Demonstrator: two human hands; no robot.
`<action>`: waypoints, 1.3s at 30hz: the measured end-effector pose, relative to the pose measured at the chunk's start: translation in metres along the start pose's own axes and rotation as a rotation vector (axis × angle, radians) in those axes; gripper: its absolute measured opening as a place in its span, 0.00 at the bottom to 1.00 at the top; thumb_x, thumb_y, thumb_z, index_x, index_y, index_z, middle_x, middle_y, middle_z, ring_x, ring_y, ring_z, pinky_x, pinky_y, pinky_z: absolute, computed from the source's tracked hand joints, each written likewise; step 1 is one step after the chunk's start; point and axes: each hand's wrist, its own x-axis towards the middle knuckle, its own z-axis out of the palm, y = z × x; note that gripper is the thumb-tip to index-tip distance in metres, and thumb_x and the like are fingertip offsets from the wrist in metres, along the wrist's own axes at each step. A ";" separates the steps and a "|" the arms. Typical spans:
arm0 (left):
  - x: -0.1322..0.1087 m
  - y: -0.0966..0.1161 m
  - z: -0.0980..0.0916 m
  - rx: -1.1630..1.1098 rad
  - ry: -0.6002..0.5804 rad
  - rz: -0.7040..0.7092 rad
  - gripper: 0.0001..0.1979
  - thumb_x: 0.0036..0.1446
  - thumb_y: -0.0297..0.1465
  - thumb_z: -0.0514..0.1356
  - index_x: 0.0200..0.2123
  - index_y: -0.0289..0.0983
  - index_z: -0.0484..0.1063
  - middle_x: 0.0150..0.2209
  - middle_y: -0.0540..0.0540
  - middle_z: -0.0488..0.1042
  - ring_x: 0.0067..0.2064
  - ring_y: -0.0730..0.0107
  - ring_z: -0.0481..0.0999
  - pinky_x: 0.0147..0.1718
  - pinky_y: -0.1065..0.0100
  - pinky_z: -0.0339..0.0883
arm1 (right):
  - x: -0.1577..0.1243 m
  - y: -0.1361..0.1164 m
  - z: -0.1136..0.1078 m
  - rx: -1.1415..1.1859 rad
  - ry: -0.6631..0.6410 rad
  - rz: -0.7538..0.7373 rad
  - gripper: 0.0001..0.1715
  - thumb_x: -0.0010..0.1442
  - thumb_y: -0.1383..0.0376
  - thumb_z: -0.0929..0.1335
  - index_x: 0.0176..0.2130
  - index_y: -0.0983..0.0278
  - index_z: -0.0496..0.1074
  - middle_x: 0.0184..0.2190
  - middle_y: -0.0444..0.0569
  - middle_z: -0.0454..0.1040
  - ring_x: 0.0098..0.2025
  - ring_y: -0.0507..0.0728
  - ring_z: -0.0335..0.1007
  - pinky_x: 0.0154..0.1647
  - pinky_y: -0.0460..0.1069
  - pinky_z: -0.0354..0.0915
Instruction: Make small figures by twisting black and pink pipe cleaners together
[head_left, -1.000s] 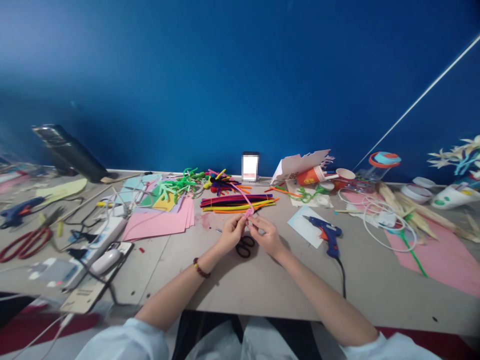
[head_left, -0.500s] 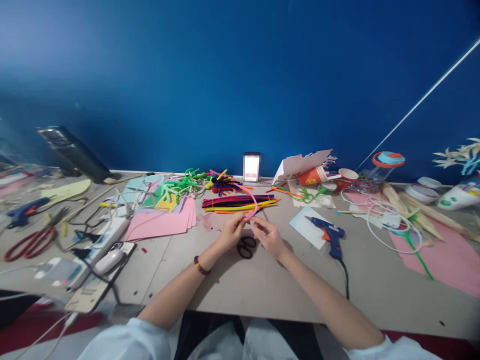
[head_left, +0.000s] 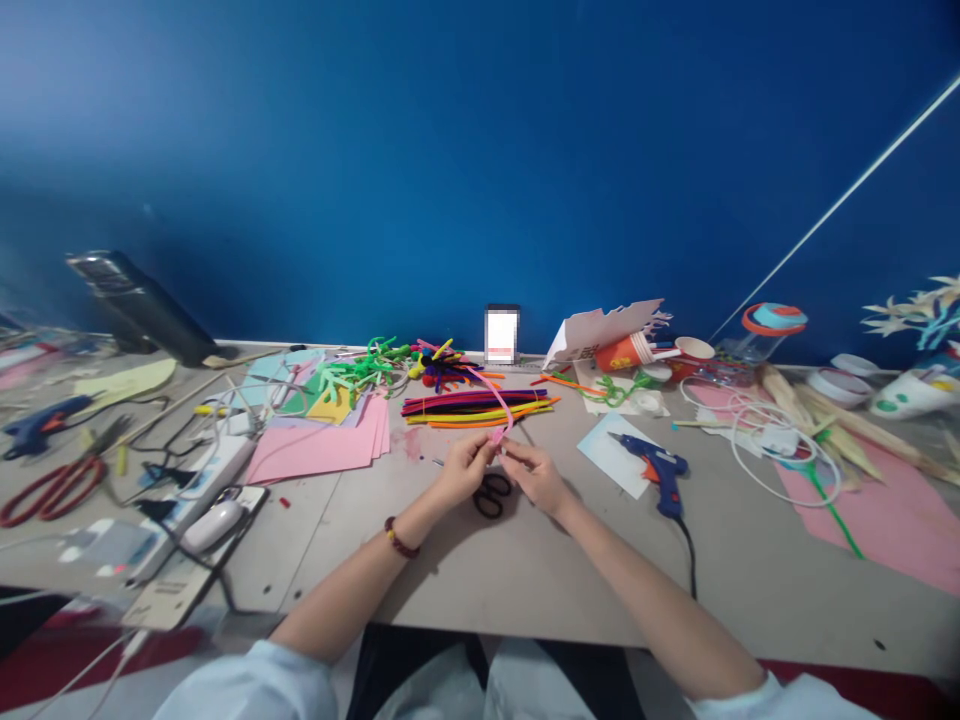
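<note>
My left hand and my right hand meet above the table's middle, both pinching the near end of a pink pipe cleaner. The pipe cleaner arcs up and away from my fingertips toward a bundle of coloured pipe cleaners. A beaded bracelet circles my left wrist. Black scissors lie on the table right under my hands.
Pink paper sheets and green twisted pipe cleaners lie to the left. A blue glue gun rests at right with its cord. Red scissors, a power strip, paper cups and a phone stand around.
The pink pipe cleaner's free length has bent into a tighter arc. My hands have stayed together over the scissors with only small finger movements.
</note>
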 end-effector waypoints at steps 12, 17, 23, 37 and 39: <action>0.001 -0.007 0.005 -0.308 -0.049 -0.264 0.23 0.56 0.50 0.52 0.31 0.34 0.66 0.17 0.57 0.54 0.17 0.82 0.54 0.17 0.76 0.52 | 0.002 0.002 0.000 -0.310 0.089 -0.376 0.16 0.58 0.60 0.65 0.44 0.61 0.76 0.33 0.49 0.78 0.28 0.54 0.70 0.33 0.50 0.68; 0.002 -0.002 0.002 0.017 -0.038 -0.002 0.17 0.62 0.41 0.49 0.30 0.35 0.68 0.21 0.52 0.62 0.24 0.77 0.62 0.24 0.74 0.59 | 0.005 -0.002 -0.003 0.077 0.055 -0.139 0.14 0.53 0.59 0.68 0.39 0.62 0.76 0.14 0.38 0.62 0.17 0.48 0.54 0.20 0.45 0.60; -0.002 -0.005 0.000 0.334 0.081 0.382 0.09 0.62 0.29 0.51 0.40 0.35 0.70 0.28 0.46 0.72 0.29 0.73 0.69 0.28 0.72 0.64 | 0.003 -0.016 -0.003 0.422 -0.112 0.017 0.15 0.54 0.55 0.68 0.32 0.64 0.74 0.13 0.35 0.49 0.17 0.47 0.43 0.20 0.45 0.58; -0.004 -0.013 0.003 0.602 0.226 0.610 0.08 0.59 0.26 0.54 0.40 0.36 0.71 0.31 0.44 0.77 0.31 0.72 0.75 0.28 0.72 0.69 | 0.006 -0.011 -0.013 0.296 -0.039 0.056 0.11 0.49 0.57 0.72 0.27 0.63 0.74 0.17 0.39 0.63 0.22 0.49 0.59 0.26 0.46 0.58; -0.001 -0.015 0.001 0.630 0.242 0.607 0.09 0.59 0.26 0.54 0.40 0.36 0.72 0.33 0.44 0.77 0.33 0.70 0.76 0.30 0.70 0.70 | 0.009 -0.009 -0.018 0.241 -0.041 0.066 0.11 0.50 0.57 0.71 0.28 0.62 0.75 0.18 0.40 0.65 0.22 0.49 0.60 0.26 0.46 0.58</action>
